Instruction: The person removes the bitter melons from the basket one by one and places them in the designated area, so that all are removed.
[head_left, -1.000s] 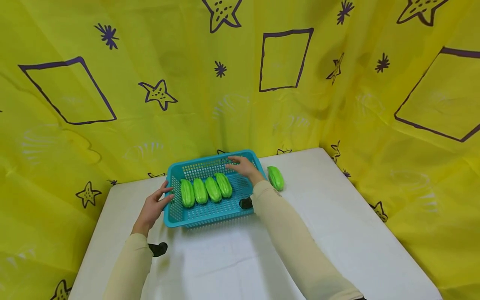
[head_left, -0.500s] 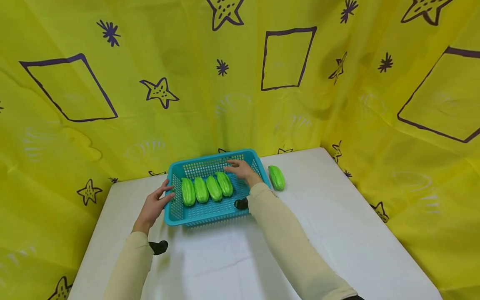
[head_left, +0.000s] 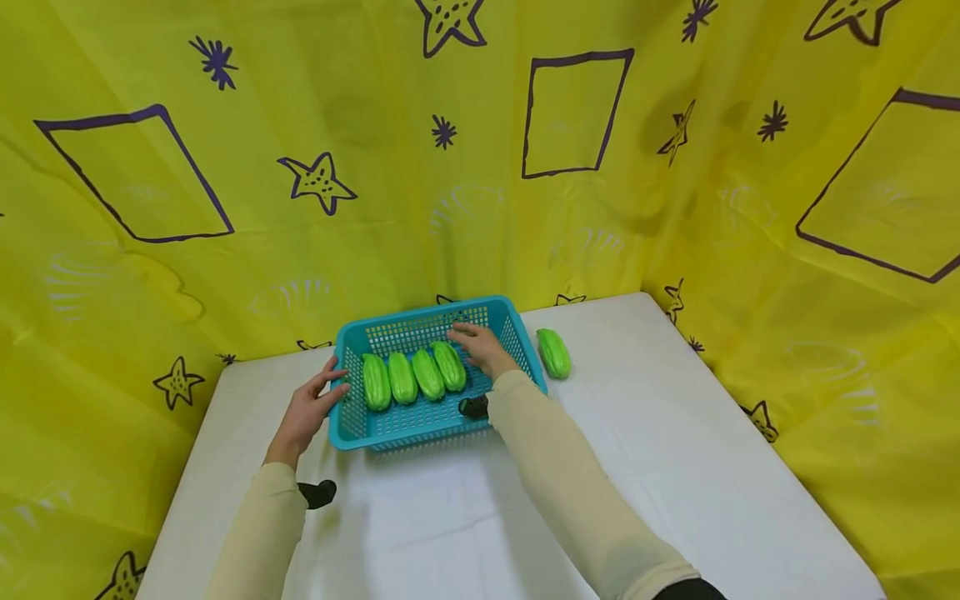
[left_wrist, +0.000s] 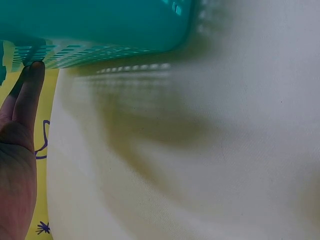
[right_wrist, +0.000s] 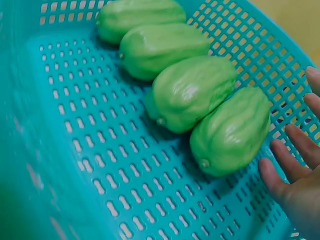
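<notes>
A teal plastic basket [head_left: 420, 431] with perforated walls stands at the back of the table. Several bright green ribbed gourds [head_left: 402, 379] lie side by side in its left and middle part. My left hand [head_left: 302, 414] is at the basket's left rim, thumb and fingers apart. The left wrist view shows its straight fingers [left_wrist: 29, 95] against the mesh wall. Inside the basket, my right hand [head_left: 483, 350] is beside the rightmost gourd [right_wrist: 232, 132], fingers spread and holding nothing. Seen from the right wrist, the fingertips are close to that gourd's side.
One more green gourd [head_left: 553, 353] lies on the white table [head_left: 675, 433], just right of the basket. Yellow curtains [head_left: 480, 242] with star drawings hang behind and along both sides. A dark wrist mount [head_left: 473, 407] extends from the right sleeve over the basket.
My right hand has shifted left and slightly nearer, closer to the rightmost gourd. The left hand stays at the rim, and the gourds keep their places in the basket.
</notes>
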